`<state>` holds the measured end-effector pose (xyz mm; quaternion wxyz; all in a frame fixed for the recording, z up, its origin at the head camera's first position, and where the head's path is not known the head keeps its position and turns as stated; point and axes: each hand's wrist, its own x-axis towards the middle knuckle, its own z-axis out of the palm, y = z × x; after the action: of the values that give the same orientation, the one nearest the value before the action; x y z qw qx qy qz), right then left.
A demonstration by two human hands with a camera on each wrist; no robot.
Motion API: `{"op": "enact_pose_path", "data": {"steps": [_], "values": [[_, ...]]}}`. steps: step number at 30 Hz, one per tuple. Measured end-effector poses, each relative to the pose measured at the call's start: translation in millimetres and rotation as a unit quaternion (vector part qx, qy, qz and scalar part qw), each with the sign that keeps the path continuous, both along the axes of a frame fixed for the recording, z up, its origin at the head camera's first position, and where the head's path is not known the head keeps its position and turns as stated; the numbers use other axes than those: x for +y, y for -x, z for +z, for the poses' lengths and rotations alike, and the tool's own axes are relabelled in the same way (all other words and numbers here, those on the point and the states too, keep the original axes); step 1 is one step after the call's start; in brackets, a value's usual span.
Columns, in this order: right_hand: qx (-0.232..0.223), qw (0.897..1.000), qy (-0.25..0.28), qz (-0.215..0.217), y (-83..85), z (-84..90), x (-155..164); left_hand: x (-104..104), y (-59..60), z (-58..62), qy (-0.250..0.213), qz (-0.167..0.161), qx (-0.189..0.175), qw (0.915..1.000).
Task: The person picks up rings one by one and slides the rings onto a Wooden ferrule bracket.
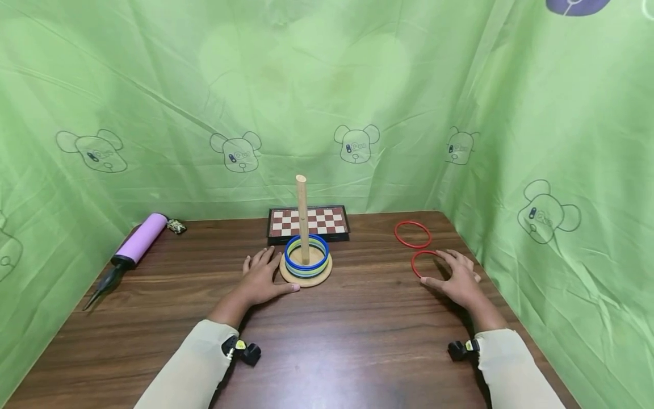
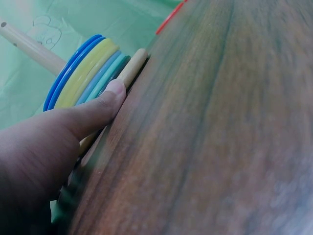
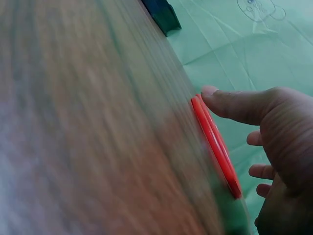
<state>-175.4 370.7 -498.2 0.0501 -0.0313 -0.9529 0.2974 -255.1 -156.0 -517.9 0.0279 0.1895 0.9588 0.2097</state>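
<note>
A wooden ring-toss stand rises upright from its round base. Stacked around the peg are several rings, blue on top, then yellow, light blue and teal. My left hand holds the base from its left side, the thumb against the near edge; its other fingers are hidden in the left wrist view. On the right, a red ring lies on the table between the thumb and index finger of my right hand, which grip its edges. Another red ring lies just behind.
A checkered game board lies behind the stand. At the left are a purple hand pump and a small patterned object. Green cloth hangs along the back and sides of the wooden table.
</note>
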Motion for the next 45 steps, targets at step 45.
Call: {"op": "enact_pose_path", "data": {"steps": [45], "values": [[0.031,0.999,0.024,0.012,1.9,-7.4,7,0,0.3,-3.2,-0.003,0.001,0.001,1.0]]}}
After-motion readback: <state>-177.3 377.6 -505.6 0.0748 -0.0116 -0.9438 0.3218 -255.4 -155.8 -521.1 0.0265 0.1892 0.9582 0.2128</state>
